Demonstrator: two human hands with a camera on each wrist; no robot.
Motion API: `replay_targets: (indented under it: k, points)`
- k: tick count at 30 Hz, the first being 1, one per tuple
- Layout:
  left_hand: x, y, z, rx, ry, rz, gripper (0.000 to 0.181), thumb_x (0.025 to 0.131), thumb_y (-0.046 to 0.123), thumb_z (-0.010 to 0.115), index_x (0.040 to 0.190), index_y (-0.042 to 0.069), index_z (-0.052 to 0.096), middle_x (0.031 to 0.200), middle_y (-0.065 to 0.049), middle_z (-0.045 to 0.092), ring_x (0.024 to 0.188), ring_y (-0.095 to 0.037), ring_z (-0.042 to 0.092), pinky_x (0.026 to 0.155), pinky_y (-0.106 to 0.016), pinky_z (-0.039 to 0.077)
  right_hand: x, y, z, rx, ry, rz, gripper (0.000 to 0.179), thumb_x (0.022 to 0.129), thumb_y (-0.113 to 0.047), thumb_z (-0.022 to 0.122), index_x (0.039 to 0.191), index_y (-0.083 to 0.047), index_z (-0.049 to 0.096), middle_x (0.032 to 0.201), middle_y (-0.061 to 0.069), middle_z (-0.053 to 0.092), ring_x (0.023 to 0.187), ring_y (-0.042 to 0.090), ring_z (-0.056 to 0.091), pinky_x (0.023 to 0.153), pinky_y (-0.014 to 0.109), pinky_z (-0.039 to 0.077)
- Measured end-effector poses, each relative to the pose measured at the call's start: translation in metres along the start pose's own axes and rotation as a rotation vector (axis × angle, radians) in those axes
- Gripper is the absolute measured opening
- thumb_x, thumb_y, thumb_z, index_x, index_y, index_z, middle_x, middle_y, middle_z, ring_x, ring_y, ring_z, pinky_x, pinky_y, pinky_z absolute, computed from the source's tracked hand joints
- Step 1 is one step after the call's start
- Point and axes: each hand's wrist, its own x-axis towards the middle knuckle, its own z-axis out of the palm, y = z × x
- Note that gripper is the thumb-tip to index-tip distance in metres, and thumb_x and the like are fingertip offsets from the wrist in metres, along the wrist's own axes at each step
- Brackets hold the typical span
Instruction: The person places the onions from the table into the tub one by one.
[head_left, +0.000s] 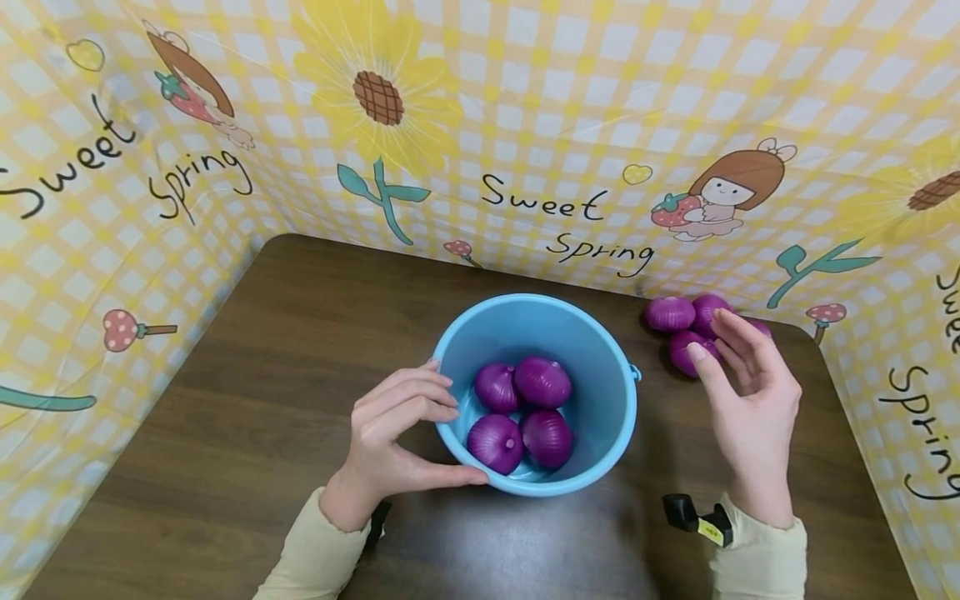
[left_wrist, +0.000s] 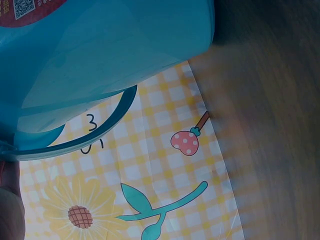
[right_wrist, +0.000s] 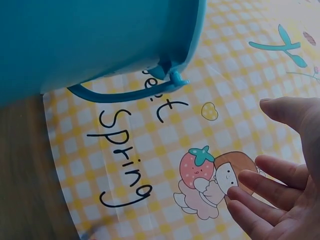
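A light blue bucket (head_left: pixel 525 323) stands upright on the brown table, with several purple onions (head_left: pixel 543 383) at its bottom. My left hand (head_left: pixel 393 437) holds the bucket's left rim, its fingertips over the edge and the thumb along the front. In the left wrist view the bucket wall (left_wrist: pixel 110 55) fills the top, and only a sliver of that hand (left_wrist: pixel 10 215) shows. Over a group of several more onions (head_left: pixel 670 314) at the back right is my right hand (head_left: pixel 757 408), thumb and fingers spread apart. The right wrist view shows this hand (right_wrist: pixel 285 190) with nothing between its fingers.
The bucket's handle (right_wrist: pixel 122 96) hangs down on the far side. Behind the table (head_left: pixel 202 450) and along both sides rises a yellow checked cloth (head_left: pixel 525 100) printed with flowers and words. A black strap device (head_left: pixel 697 518) sits on the right wrist.
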Motion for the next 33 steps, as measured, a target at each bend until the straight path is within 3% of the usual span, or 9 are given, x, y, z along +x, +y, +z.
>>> replay_targets:
  k: [10,23,33]
  points:
    - [0.0,0.0,0.0,0.004,-0.009,-0.002,0.059,0.066,0.052,0.095,0.079,0.001,0.07,0.081,-0.013,0.07,0.081,-0.032,0.068,0.094,-0.053,0.056,0.003,0.007,-0.004,-0.009,0.031,0.007,0.044,0.09,-0.001,0.077,0.132,-0.003,0.066,0.127,0.008,0.067,0.12,0.021,0.063,0.103,0.026,0.05]
    - [0.003,0.001,-0.001,0.009,-0.015,0.017,0.057,0.067,0.052,0.094,0.078,0.001,0.069,0.08,-0.013,0.069,0.079,-0.032,0.067,0.094,-0.052,0.057,0.005,0.015,-0.005,-0.027,0.034,0.014,0.043,0.09,-0.003,0.077,0.132,-0.004,0.066,0.127,0.006,0.068,0.118,0.015,0.063,0.102,0.026,0.05]
    - [0.003,0.001,-0.001,0.003,-0.024,0.007,0.058,0.067,0.052,0.094,0.079,0.001,0.07,0.081,-0.012,0.07,0.08,-0.032,0.067,0.094,-0.053,0.057,0.018,0.04,-0.009,-0.1,0.056,0.081,0.045,0.09,-0.011,0.08,0.132,-0.004,0.066,0.124,0.002,0.069,0.115,0.01,0.064,0.101,0.025,0.051]
